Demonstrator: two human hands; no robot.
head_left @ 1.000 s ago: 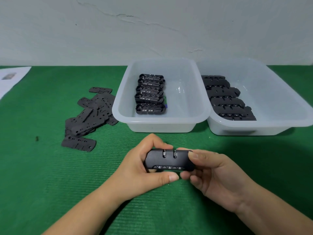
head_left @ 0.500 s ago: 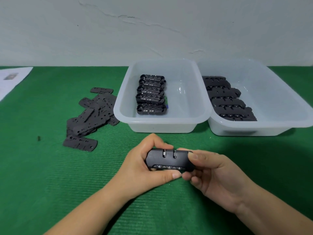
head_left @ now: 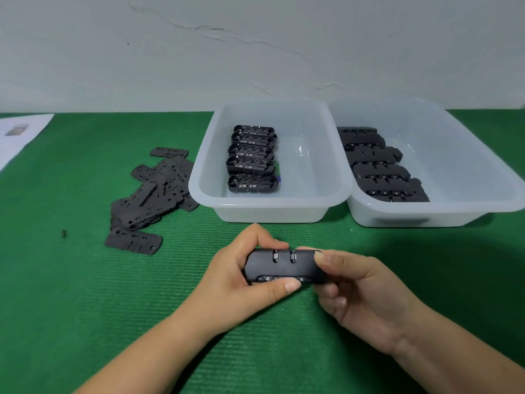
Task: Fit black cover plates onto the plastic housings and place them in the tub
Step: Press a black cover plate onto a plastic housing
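Note:
A black plastic housing [head_left: 282, 267] is held just above the green mat in front of the tubs. My left hand [head_left: 241, 282] grips its left end, thumb along the front edge. My right hand [head_left: 360, 291] grips its right end, thumb on top. Loose black cover plates [head_left: 150, 194] lie heaped on the mat to the left. The left translucent tub [head_left: 270, 209] holds a row of several open housings [head_left: 252, 159]. The right tub [head_left: 426, 214] holds several closed black housings [head_left: 380, 169].
A white paper sheet [head_left: 20, 135] lies at the far left edge of the mat. A small dark speck [head_left: 64, 234] sits on the mat left of the plates. A pale wall stands right behind the tubs.
Both hands keep the same grip on the housing; it has barely shifted. Only the view has moved slightly.

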